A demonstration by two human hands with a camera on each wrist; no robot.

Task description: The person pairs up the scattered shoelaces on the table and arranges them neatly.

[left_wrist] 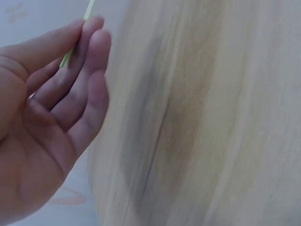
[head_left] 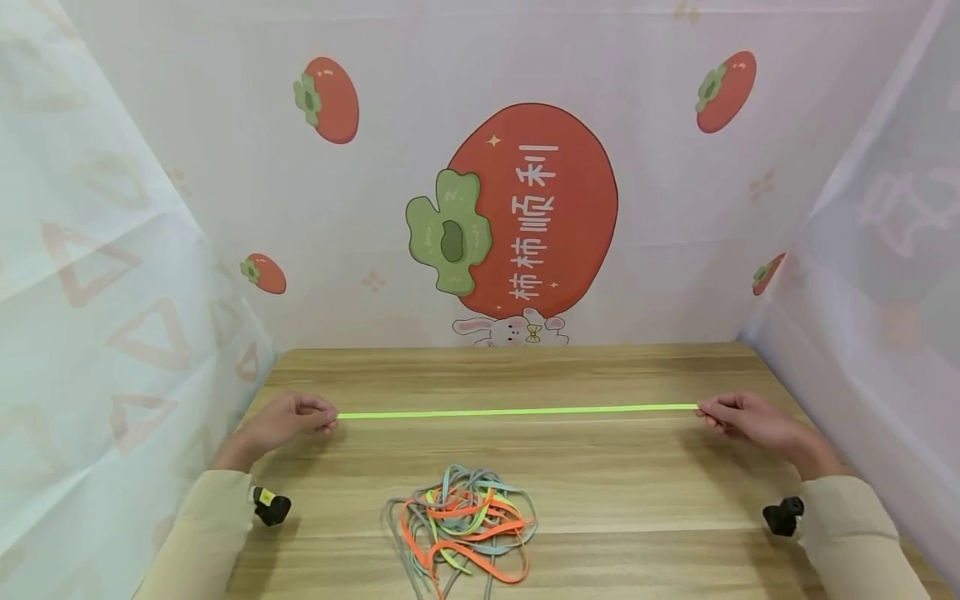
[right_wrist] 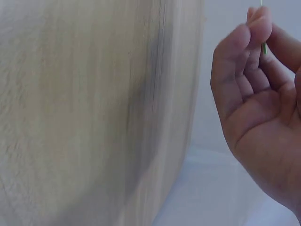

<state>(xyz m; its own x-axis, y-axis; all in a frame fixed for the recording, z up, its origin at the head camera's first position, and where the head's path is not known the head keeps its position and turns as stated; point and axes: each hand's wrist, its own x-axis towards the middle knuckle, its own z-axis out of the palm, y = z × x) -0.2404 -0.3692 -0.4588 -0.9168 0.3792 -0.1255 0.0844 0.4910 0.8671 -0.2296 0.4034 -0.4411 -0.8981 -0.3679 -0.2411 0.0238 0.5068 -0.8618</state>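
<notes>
A flat neon yellow-green shoelace (head_left: 517, 412) stretches straight and taut across the far half of the table, held up between both hands. My left hand (head_left: 291, 421) pinches one end between thumb and forefinger. At the other end, my right hand (head_left: 753, 422) pinches it the same way. In the left wrist view a short tail of the shoelace (left_wrist: 67, 57) pokes out past the thumb, the other fingers loosely bent. A short green tip (right_wrist: 264, 48) likewise sticks out below the right fingertips in the right wrist view.
Nearer me on the wooden table (head_left: 337, 508) lies a tangled heap of shoelaces (head_left: 472, 551), orange, grey, pale blue and yellow-green. Behind the table hangs a white backdrop (head_left: 660, 217) printed with persimmons. Pale cloth walls (head_left: 75, 350) close in both sides.
</notes>
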